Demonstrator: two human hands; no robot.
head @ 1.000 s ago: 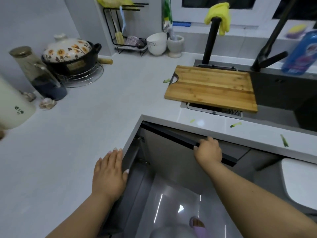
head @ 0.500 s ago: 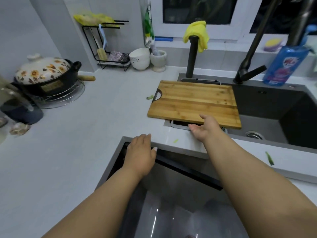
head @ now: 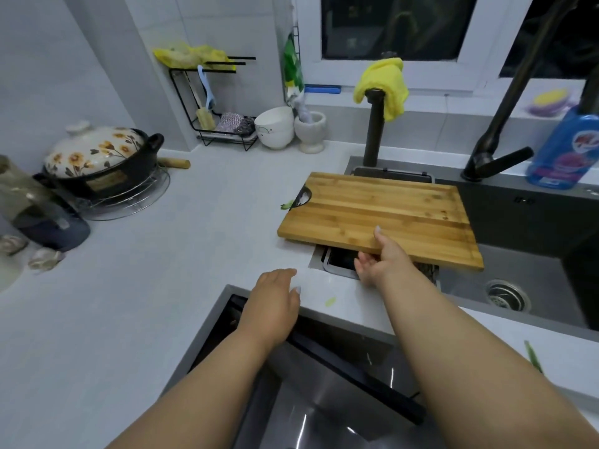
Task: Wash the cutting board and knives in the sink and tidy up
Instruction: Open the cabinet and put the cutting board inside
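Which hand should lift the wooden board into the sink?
Probably the right hand: it already grips the cutting board at its near edge, beside the sink. The left hand rests flat on the counter.

The right hand's [head: 385, 260] fingers are hidden beneath the cutting board [head: 382, 215]. The blue bottle [head: 565, 147] is cut off by the right edge, and its label is blurred.

R hand [head: 385, 260] grip pinching, thumb up; L hand [head: 275, 303] flat, relaxed.

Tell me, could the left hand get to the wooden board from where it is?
Probably yes. The left hand rests open on the counter edge, and only bare counter lies between it and the cutting board, which the right hand already grips.
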